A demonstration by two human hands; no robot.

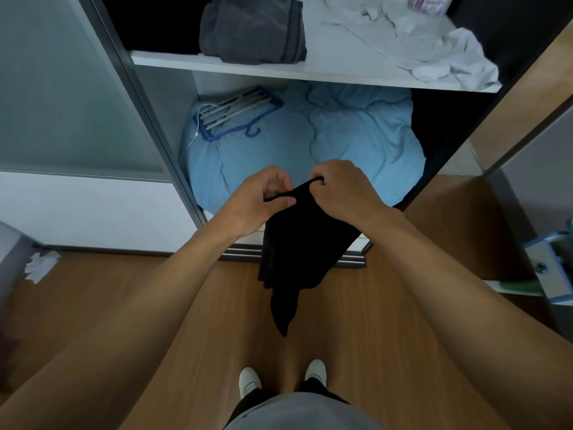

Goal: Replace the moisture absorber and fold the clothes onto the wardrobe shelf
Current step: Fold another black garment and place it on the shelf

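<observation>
While you face wardrobe shelf [279, 68], your left hand [263, 200] and right hand [344, 189] pinch black garment [304, 246] top edge; folded grey towel [252, 27], crumpled white cloth [440, 57] on shelf.

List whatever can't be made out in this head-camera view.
All head view.
- Purple-labelled container, top right: cut off by the frame's top edge, print blurred.
- Black garment pinched by left hand and right hand: too dark to tell its kind.
- Blue-and-white object: cut off by the right edge.
- White scraps, far left: blurred, too small.
</observation>
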